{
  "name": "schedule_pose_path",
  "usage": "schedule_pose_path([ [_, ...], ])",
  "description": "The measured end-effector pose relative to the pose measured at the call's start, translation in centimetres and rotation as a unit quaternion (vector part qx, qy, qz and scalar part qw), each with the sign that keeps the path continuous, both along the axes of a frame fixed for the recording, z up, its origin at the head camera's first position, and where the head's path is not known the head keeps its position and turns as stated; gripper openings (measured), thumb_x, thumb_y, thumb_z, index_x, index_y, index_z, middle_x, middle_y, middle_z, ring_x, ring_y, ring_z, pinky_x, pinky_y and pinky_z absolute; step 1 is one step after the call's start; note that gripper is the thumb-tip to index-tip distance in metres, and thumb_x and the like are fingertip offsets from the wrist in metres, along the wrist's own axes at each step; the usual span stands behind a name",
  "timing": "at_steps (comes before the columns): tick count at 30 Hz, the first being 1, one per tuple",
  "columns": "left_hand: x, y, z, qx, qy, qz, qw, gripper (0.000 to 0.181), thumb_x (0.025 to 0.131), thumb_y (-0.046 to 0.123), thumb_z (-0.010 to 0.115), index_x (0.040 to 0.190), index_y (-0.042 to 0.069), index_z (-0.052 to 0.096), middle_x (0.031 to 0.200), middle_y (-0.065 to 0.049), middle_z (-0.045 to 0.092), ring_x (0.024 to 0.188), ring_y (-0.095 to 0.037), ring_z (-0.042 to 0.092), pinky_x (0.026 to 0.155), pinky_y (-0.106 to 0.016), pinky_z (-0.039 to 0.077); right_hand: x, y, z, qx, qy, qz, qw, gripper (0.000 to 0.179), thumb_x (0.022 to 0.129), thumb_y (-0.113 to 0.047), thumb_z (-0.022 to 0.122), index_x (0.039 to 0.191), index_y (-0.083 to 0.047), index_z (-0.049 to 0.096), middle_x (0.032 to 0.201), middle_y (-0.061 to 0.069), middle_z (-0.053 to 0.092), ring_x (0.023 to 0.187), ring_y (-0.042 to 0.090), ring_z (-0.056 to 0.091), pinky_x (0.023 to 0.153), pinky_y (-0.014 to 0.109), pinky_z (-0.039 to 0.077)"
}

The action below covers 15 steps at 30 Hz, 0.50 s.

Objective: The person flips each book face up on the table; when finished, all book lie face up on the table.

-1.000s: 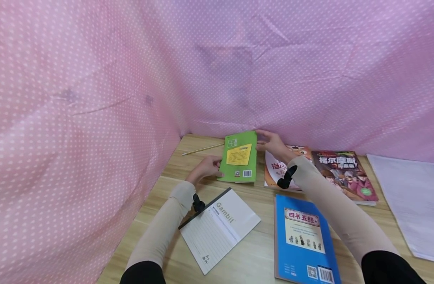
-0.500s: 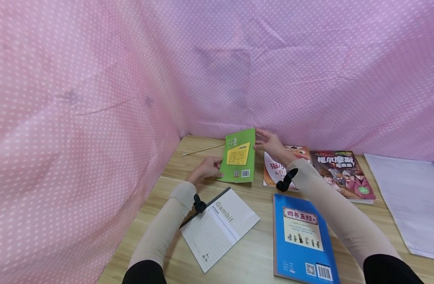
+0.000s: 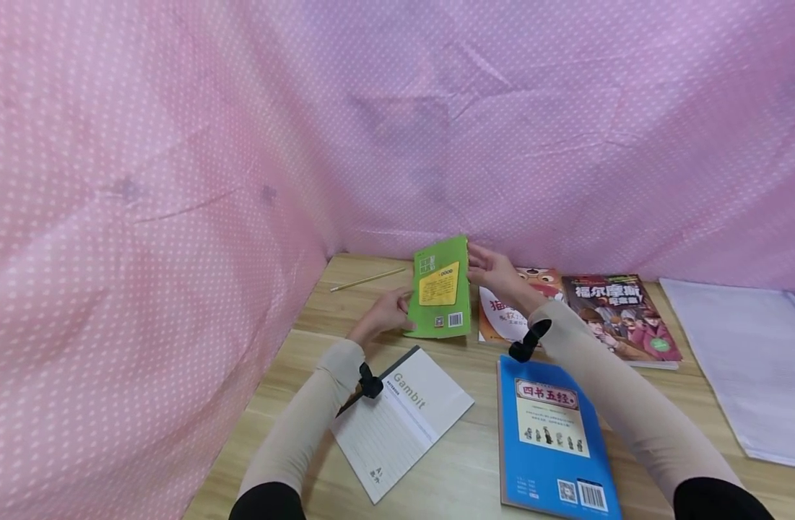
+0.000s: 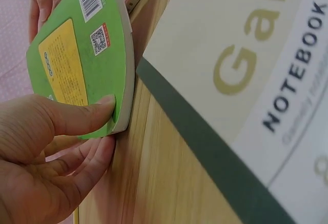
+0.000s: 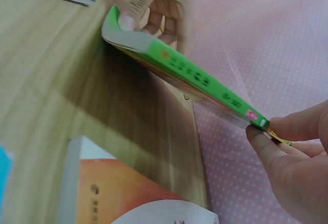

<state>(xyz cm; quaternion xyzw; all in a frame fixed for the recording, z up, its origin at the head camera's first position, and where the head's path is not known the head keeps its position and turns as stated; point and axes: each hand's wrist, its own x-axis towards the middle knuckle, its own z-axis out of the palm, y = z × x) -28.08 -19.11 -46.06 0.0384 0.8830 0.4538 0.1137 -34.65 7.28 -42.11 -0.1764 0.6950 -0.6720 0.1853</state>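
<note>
Between both hands is a thin green book (image 3: pixel 436 318) with a yellow panel and a barcode on its cover, held tilted over the wooden table. My left hand (image 3: pixel 387 312) pinches its left edge; in the left wrist view the thumb lies on the cover and the fingers are underneath. At the far right corner my right hand (image 3: pixel 496 273) pinches the book near the spine. The right wrist view shows the green spine (image 5: pixel 205 83) raised off the table, casting a shadow. The left edge bends under the left thumb.
A Gambit notebook (image 3: pixel 403 426) lies near the left forearm, a blue book (image 3: pixel 553 440) at front right. An orange-and-white book (image 3: pixel 501 318) and a detective comic (image 3: pixel 621 318) lie at the back right, beside a white sheet (image 3: pixel 741 361). A pencil (image 3: pixel 367 280) lies back left.
The green book stays between both hands and has tilted up more, its right side rising off the table. The view has shifted slightly.
</note>
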Motion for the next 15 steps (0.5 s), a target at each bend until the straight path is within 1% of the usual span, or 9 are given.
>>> schedule_pose_path([
  [3, 0.0, 0.3, -0.1, 0.004, 0.000, -0.002, 1.0000, 0.095, 0.073, -0.010, 0.081, 0.156, 0.010, 0.040, 0.100, -0.011, 0.059, 0.084, -0.017, 0.053, 0.072, -0.023, 0.049, 0.5, 0.2, -0.1, 0.002, -0.008, 0.001, 1.0000, 0.076, 0.098, 0.011, 0.047, 0.164, -0.009, 0.014, 0.164, 0.020, 0.031, 0.147, 0.038, 0.040, 0.107, 0.031, 0.049],
  [6, 0.0, 0.5, -0.1, 0.007, 0.002, -0.009, 0.9999, 0.095, 0.072, -0.011, 0.081, 0.155, 0.008, 0.041, 0.113, -0.015, 0.061, 0.095, -0.020, 0.058, 0.083, -0.027, 0.055, 0.9, 0.3, 0.0, 0.007, -0.012, 0.000, 0.9999, 0.075, 0.099, 0.010, 0.047, 0.164, -0.011, 0.016, 0.163, 0.020, 0.034, 0.145, 0.038, 0.043, 0.106, 0.032, 0.050],
  [8, -0.2, 0.7, 0.0, 0.011, 0.006, -0.018, 0.9998, 0.094, 0.072, -0.012, 0.081, 0.155, 0.007, 0.041, 0.122, -0.017, 0.060, 0.104, -0.023, 0.059, 0.091, -0.030, 0.056, 1.0, 0.4, 0.0, 0.012, -0.010, 0.001, 0.9999, 0.073, 0.100, 0.009, 0.047, 0.164, -0.011, 0.017, 0.162, 0.020, 0.035, 0.144, 0.038, 0.045, 0.107, 0.034, 0.050],
  [10, -0.2, 1.0, 0.1, 0.023, 0.006, -0.032, 0.9992, 0.094, 0.072, -0.014, 0.079, 0.155, 0.006, 0.040, 0.130, -0.019, 0.059, 0.110, -0.027, 0.061, 0.096, -0.032, 0.056, 1.2, 0.5, 0.2, 0.016, -0.009, 0.002, 0.9998, 0.071, 0.101, 0.007, 0.048, 0.163, -0.012, 0.019, 0.161, 0.020, 0.037, 0.143, 0.037, 0.046, 0.108, 0.036, 0.049],
  [13, -0.3, 1.4, 0.2, 0.046, -0.001, -0.053, 0.9975, 0.093, 0.074, -0.018, 0.076, 0.156, 0.005, 0.038, 0.137, -0.022, 0.059, 0.115, -0.032, 0.064, 0.095, -0.033, 0.058, 1.5, 0.5, 0.5, 0.025, -0.004, 0.005, 0.9997, 0.068, 0.103, 0.003, 0.049, 0.163, -0.012, 0.021, 0.161, 0.020, 0.039, 0.143, 0.037, 0.047, 0.111, 0.040, 0.047],
  [15, -0.2, 1.7, 0.3, 0.053, -0.012, -0.058, 0.9968, 0.093, 0.075, -0.018, 0.075, 0.157, 0.005, 0.036, 0.142, -0.023, 0.055, 0.117, -0.033, 0.065, 0.093, -0.031, 0.059, 1.7, 0.5, 0.8, 0.026, -0.006, 0.005, 0.9996, 0.066, 0.104, 0.001, 0.050, 0.163, -0.011, 0.022, 0.161, 0.019, 0.039, 0.143, 0.037, 0.047, 0.112, 0.042, 0.046],
])
